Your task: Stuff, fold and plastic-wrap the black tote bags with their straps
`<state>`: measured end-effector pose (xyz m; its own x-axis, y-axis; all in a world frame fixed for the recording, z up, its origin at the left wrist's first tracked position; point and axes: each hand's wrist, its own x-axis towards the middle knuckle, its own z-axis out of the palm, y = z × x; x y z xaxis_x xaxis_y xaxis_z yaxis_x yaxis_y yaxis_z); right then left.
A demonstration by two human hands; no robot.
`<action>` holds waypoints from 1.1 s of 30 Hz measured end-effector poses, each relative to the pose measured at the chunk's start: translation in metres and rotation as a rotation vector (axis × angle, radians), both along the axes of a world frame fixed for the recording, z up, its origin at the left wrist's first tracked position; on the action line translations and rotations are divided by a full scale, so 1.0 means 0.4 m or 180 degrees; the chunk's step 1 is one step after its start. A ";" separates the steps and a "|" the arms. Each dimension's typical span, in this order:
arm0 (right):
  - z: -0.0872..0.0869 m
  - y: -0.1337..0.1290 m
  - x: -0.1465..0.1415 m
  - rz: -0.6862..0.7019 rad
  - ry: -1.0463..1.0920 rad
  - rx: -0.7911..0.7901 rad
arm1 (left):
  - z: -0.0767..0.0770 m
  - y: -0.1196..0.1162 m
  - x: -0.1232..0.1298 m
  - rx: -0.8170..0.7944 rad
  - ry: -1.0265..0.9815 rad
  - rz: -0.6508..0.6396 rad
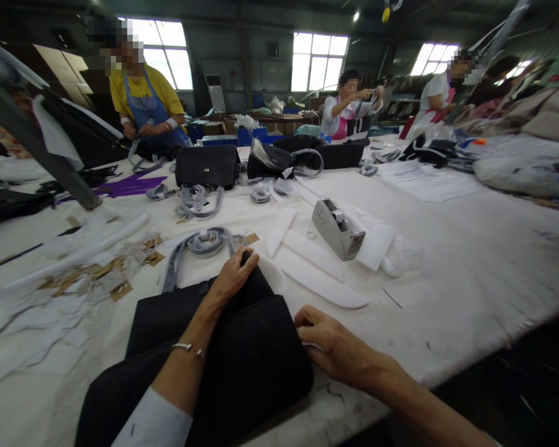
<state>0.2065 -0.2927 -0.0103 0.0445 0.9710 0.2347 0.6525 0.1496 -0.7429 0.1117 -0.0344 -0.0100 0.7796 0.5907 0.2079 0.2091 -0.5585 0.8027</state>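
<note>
A black handbag [256, 354] lies on the white-covered table in front of me, its wrapped strap [205, 241] coiled at its far side. My left hand [236, 272] reaches across the bag and is closed on its upper edge near the far corner. At the bag's right side, my right hand [323, 338] pinches the edge, with thumb and fingers bent together. Just beyond the bag lie flat white foam strips [323, 282]. A grey tape dispenser [338, 230] stands past them to the right.
Brown and white scraps [114, 267] litter the table's left side. Several black bags, among them a flap bag [207, 166], stand farther back. A slanted metal post [41, 130] rises at left. Co-workers, one in a blue apron [149, 105], stand across the table. White sheets [431, 180] lie at right.
</note>
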 end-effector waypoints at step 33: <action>-0.104 -0.009 -0.021 -0.0898 0.1290 -0.0142 | -0.019 -0.003 0.020 0.0562 0.0732 0.0289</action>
